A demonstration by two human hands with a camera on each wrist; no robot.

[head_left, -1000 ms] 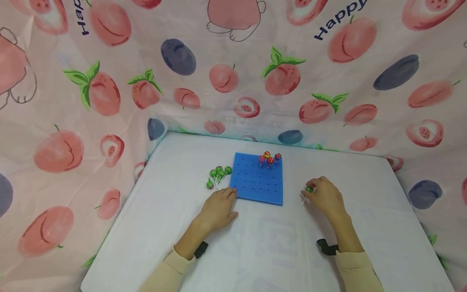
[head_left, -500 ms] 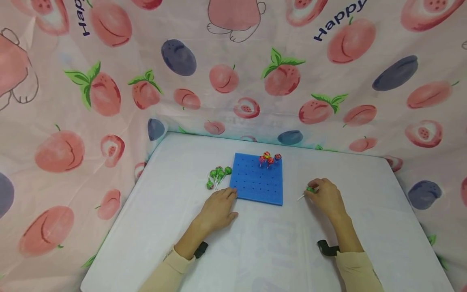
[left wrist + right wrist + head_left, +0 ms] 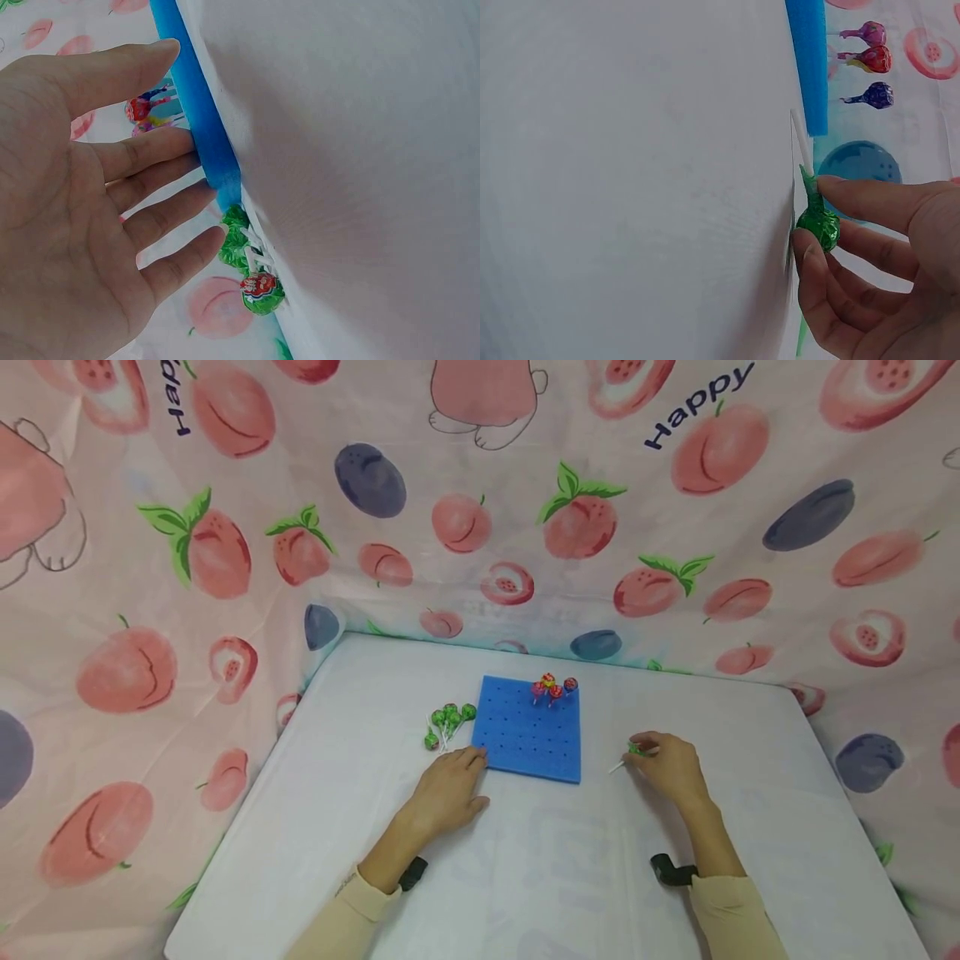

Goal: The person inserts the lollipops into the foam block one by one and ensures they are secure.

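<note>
My right hand (image 3: 670, 770) pinches a green-wrapped lollipop (image 3: 820, 227) by its head, right of the board; its white stick points left, low over the table. The left hand (image 3: 444, 789) lies with fingers extended, fingertips on the near left corner of a blue foam board (image 3: 525, 739) dotted with small holes. Several lollipops (image 3: 555, 691) in red, yellow, pink and dark blue wrappers stand upright in the board's far right corner. A small heap of green lollipops (image 3: 450, 717) lies just left of the board, and the left wrist view shows them beyond the little finger.
The board and sweets are on a white-covered table (image 3: 360, 693). A curtain (image 3: 480, 460) printed with peaches closes off the back and both sides. Dark wrist mounts (image 3: 672, 870) sit under each forearm.
In the right hand the lollipop has turned, its stick swinging from pointing down to pointing left. That hand has sunk slightly toward me. The left hand and the board have stayed put.
</note>
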